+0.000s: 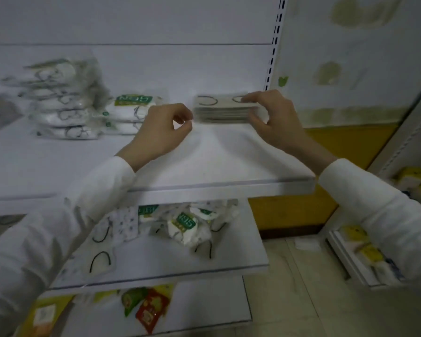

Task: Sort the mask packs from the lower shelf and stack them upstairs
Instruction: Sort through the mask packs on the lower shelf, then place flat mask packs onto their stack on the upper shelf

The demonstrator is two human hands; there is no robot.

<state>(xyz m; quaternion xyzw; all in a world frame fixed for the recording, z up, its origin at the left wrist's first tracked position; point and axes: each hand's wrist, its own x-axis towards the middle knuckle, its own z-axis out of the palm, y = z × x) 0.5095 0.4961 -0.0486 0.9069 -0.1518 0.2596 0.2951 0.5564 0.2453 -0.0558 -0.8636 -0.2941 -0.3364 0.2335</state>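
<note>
On the upper shelf (216, 161), toward its right, the right hand (274, 119) grips the right end of a mask pack (220, 110), fingers on top, thumb in front. The left hand (162, 132) curls thumb and forefinger together at its left edge; blur hides whether they pinch it. 2 stacks of packs (63, 113) sit further left.

Stained white wall (350, 57), tiled floor (289, 276)

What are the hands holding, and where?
The right hand grips the mask pack by its right end. Whether the left hand pinches its left edge is unclear.
</note>
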